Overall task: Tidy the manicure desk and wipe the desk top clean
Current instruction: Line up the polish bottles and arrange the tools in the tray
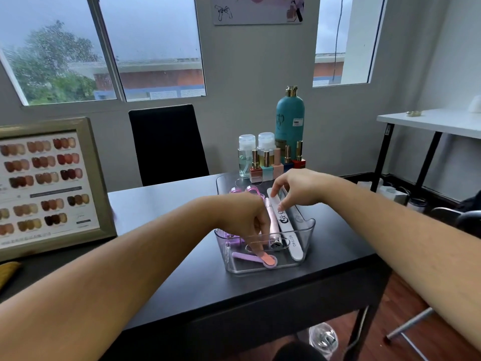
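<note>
Left hand (244,217) is pressed fingertip-down on the small file (256,258) in the clear tray (308,231); long file (285,225) is pinched by right hand (299,188). Risk: tray gets nudged off the bench (161,204) edge nearby.

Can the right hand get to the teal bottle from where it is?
Probably yes. The right hand hovers over the clear tray; the teal bottle stands just beyond, though small polish bottles crowd its base.
</note>
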